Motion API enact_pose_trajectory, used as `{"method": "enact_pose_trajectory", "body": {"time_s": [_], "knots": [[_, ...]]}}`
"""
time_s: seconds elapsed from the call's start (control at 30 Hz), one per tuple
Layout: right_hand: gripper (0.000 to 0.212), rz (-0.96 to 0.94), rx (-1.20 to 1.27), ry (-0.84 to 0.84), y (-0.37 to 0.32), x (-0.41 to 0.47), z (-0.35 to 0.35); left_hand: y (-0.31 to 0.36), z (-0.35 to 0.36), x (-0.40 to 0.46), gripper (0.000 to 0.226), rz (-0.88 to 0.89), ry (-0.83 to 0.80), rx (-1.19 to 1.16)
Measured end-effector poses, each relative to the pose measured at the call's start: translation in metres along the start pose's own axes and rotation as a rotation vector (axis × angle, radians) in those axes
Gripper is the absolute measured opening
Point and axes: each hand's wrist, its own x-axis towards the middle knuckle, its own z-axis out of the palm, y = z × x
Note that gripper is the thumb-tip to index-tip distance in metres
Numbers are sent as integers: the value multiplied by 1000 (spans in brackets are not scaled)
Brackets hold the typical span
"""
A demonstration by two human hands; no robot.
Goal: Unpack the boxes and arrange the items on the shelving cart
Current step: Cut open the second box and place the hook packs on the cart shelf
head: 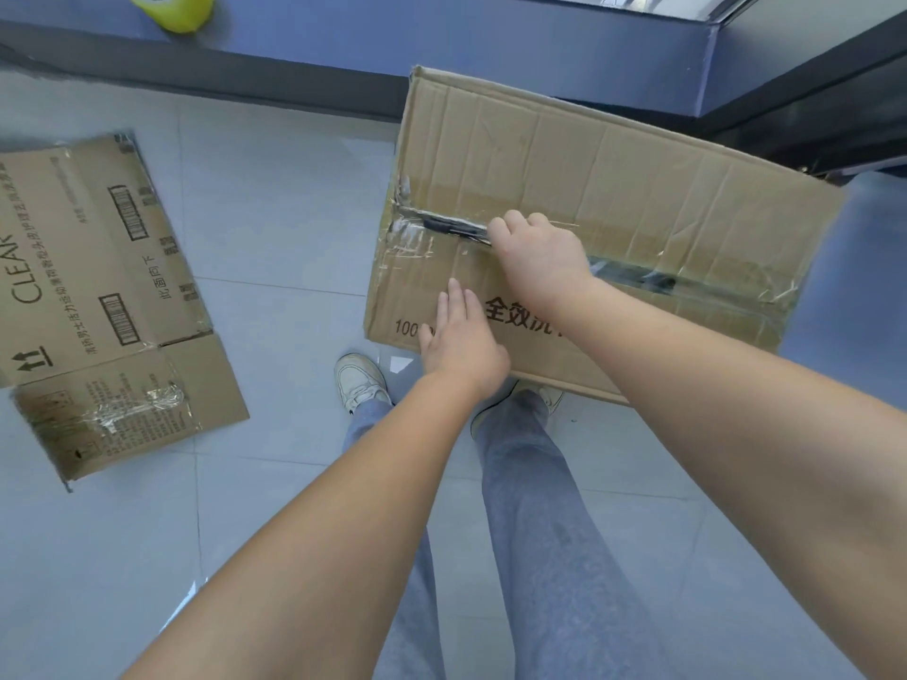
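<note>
**Box No. 2 Still Taped; Cart Not in Sight**

A person's right hand (535,247), fingers curled at the centre seam, works on the tape of a sealed cardboard box (638,188) on the tiled floor by their feet; what it grips can't be told. Left hand (459,341) lies flat on the lid, fingers straight. Box creased, seam part split. Flattened carton (98,296) nearby suggests one unpacked; shelving yet to come.
</note>
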Motion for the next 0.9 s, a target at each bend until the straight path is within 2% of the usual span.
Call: {"method": "enact_pose_trajectory", "body": {"time_s": [0.17,0.3,0.43,0.57,0.67,0.9], "knots": [[33,75,32,-39,40,-36,18,18,6,1,71,0,8,60],[32,50,9,81,65,-60,25,43,12,1,71,45,2,104],[31,141,7,-81,101,-90,31,71,18,-1,71,80,-24,142],[30,159,-18,-9,137,-117,38,99,24,-3,71,110,-35,187],[32,222,-12,-130,161,-134,42,117,28,-5,70,132,-50,226],[38,279,3,-137,188,-157,52,151,40,-8,72,182,-103,324]]}}
